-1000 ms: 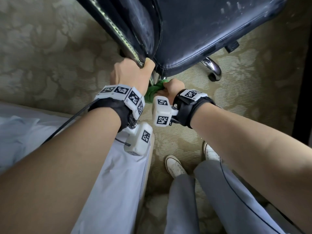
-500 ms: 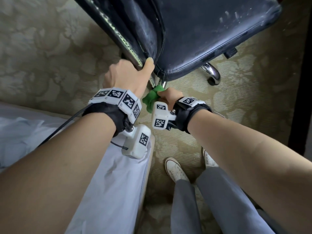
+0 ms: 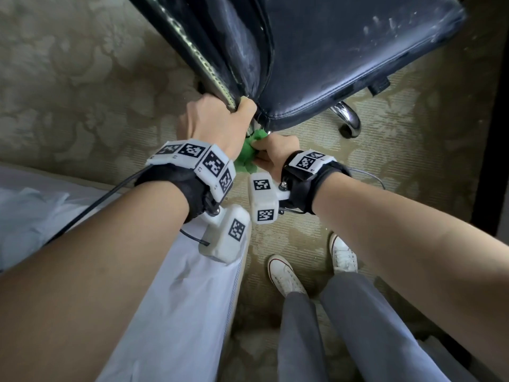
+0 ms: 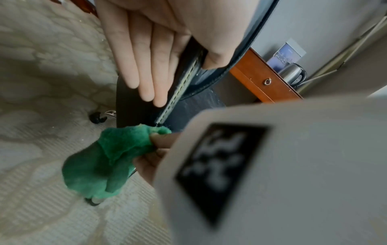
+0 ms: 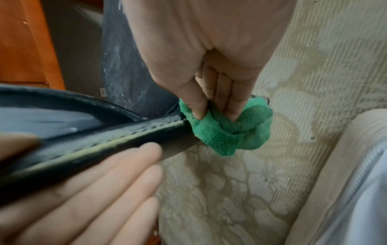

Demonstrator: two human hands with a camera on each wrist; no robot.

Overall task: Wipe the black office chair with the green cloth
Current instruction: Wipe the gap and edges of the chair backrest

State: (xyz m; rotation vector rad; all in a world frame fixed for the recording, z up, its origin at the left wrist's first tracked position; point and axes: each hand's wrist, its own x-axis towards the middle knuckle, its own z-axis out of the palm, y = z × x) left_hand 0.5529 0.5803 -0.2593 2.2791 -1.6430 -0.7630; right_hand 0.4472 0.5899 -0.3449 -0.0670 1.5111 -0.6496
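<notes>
The black office chair [image 3: 344,51] is dusty and streaked, its backrest [image 3: 220,42] to the left of the seat. My left hand [image 3: 234,111] clamps the backrest's stitched side edge [image 4: 184,77], thumb on the front and straight fingers [image 4: 138,58] flat on the back. My right hand [image 3: 272,153] grips the bunched green cloth [image 3: 246,158] just below that edge, under the seat's near corner. In the right wrist view the thumb and fingers [image 5: 196,99] pinch the cloth [image 5: 222,132] against the lower end of the backrest edge [image 5: 104,137].
A chrome base leg with a black caster [image 3: 348,128] stands on the patterned carpet. White bedding [image 3: 41,210] lies to the left. My white shoes [image 3: 283,274] are close below. A wooden desk [image 4: 261,79] carries a kettle [image 4: 292,73]. A dark upright [image 3: 495,106] bounds the right.
My right hand with the cloth has shifted slightly lower and leftward beneath the seat corner. The left hand keeps its hold on the backrest edge.
</notes>
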